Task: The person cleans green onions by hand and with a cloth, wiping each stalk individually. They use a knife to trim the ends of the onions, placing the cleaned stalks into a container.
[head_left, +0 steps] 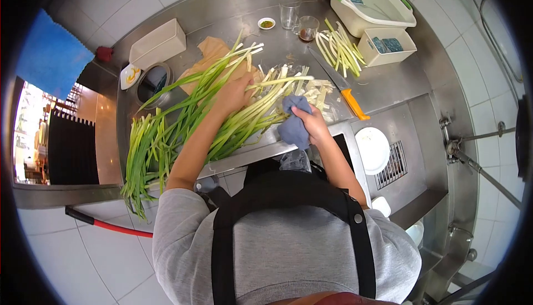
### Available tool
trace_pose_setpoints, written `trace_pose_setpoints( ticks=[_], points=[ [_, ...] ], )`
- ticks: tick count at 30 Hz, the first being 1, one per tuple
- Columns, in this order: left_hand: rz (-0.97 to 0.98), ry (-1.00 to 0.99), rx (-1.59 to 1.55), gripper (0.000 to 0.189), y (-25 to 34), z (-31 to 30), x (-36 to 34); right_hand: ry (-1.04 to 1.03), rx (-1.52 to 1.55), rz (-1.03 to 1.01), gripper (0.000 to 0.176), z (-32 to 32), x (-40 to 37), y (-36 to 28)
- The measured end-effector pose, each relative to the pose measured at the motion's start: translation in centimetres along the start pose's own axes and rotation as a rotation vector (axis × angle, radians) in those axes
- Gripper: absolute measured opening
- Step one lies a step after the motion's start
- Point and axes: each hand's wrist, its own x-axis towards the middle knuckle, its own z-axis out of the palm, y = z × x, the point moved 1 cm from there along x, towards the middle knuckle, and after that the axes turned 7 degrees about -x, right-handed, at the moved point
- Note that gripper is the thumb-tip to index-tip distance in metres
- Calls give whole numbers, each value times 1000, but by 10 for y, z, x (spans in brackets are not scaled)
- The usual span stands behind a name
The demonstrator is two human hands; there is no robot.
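A big heap of spring onions [219,134] lies along the front of the steel counter, the green tops hanging over its left edge and the pale ends pointing right. My left hand [236,95] is closed round some stalks in the middle of the heap. Bunched in my right hand [314,125] is a blue-grey cloth [295,127], held beside the pale ends of the stalks. Cut white pieces [317,95] are scattered just beyond the cloth. A knife with an orange handle [353,104] lies to the right, its blade pointing away from me.
Trimmed stalks [340,49] lie at the back right, near a white tub of water [363,19] and a smaller bin [386,55]. Two glasses [289,13] and a sauce dish [266,23] stand at the back. A sink [416,121] with a white plate [372,150] is at the right.
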Motion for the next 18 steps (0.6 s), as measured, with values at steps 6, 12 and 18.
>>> trace_pose_setpoints(
  ticks=[6,12,18],
  points=[
    [173,163,-208,21,50,-2,-35,35,25,20,26,46,27,-9],
    [147,281,-282,22,51,-16,-49,-126,-71,-9,18,63,17,-29],
    [85,332,-407,29,54,-24,-50,-159,29,-48,18,71,25,-20]
  ],
)
